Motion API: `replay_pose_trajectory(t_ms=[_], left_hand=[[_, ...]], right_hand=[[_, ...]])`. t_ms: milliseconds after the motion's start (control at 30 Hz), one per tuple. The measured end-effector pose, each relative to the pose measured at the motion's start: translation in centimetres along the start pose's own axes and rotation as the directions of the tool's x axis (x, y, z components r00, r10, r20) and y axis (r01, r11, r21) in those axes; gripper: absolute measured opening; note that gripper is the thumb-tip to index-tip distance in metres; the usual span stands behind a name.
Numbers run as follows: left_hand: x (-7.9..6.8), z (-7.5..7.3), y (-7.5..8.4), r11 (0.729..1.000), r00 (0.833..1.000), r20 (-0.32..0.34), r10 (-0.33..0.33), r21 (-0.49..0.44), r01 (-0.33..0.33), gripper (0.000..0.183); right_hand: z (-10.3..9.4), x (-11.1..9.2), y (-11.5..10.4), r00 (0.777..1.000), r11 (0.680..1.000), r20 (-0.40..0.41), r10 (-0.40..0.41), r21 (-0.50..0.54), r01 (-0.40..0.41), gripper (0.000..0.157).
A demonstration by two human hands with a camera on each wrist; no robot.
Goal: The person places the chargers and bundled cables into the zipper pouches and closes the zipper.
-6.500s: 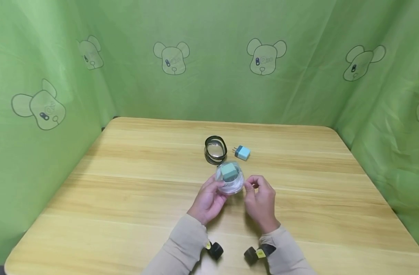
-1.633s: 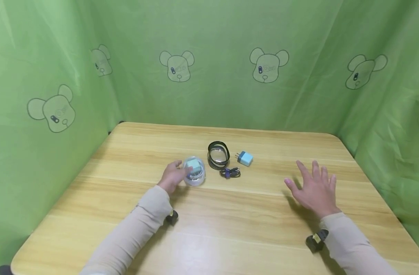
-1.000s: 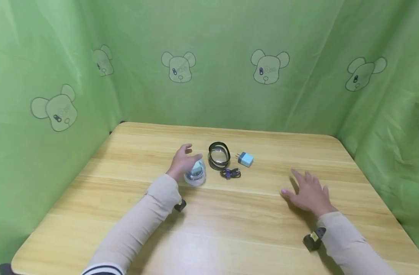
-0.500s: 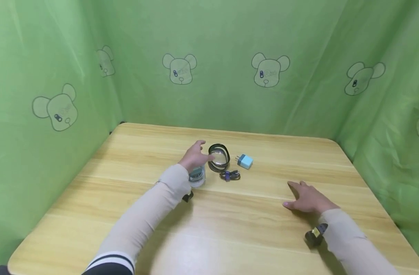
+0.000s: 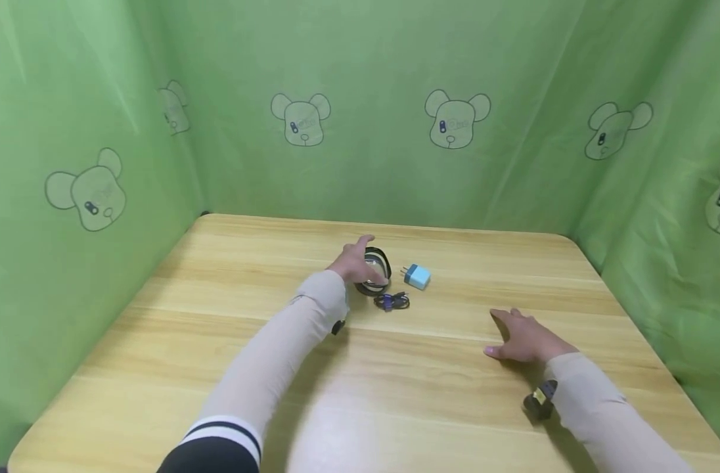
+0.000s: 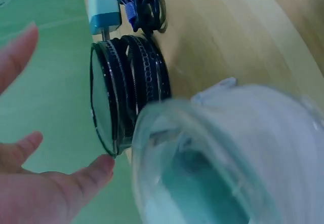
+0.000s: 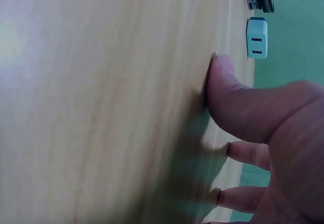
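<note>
My left hand [image 5: 355, 264] reaches over a small round clear pouch with black zippered trim [image 5: 386, 261], thumb and fingers spread on either side of it. In the left wrist view the thumb tip is right at the rim of this pouch [image 6: 147, 77], and nothing is gripped. A second, clear round pouch [image 6: 273, 133] with a teal block inside stands close to that wrist; my sleeve hides it in the head view. My right hand [image 5: 525, 338] rests on the table at the right, fingers spread and holding nothing.
A light-blue two-port plug charger [image 5: 418, 276] lies just right of the black-trimmed pouch, prongs pointing left. In front of the pouch is a coiled black cable [image 5: 392, 301] with a blue strap. Green curtains [image 5: 378, 177] surround the wooden table [image 5: 431, 407].
Earlier both hands were at the clear pouch. My left hand has since let go of it and moved right to the black-trimmed pouch. My right hand has lowered onto the table.
</note>
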State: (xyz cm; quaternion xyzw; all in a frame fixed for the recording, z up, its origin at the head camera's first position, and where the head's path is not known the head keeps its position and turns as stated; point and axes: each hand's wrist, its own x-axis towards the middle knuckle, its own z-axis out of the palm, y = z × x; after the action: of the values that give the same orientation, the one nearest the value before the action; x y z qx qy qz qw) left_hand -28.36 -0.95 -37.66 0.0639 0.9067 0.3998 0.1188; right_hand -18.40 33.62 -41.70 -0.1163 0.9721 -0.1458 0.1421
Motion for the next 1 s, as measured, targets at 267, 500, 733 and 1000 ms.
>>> replay_pose_trajectory(t_ms=[267,500,733,1000], left_hand=[[0.9,0.7,-0.3,0.997,0.997,0.055,-0.059,0.056,0.056,0.11],[1.8,1.6,-0.5,0.989,0.992,0.071,-0.104,0.117,0.095,0.108],[2.1,2.0,-0.6,0.995,0.996,0.022,-0.083,0.05,0.081,0.107],[1.9,2.3,-0.7,0.994,0.998,0.005,-0.062,0.088,0.061,0.108]], right_hand=[[0.0,0.1,0.0,1.0,1.0,0.026,0.01,-0.011,-0.009,0.103],[-0.1,0.1,0.1,0.999,1.0,0.042,0.012,-0.017,-0.011,0.104],[-0.2,-0.1,0.0,0.999,1.0,0.051,0.015,-0.017,-0.014,0.103],[-0.2,-0.2,-0.1,0.999,1.0,0.049,0.018,-0.019,-0.017,0.102]])
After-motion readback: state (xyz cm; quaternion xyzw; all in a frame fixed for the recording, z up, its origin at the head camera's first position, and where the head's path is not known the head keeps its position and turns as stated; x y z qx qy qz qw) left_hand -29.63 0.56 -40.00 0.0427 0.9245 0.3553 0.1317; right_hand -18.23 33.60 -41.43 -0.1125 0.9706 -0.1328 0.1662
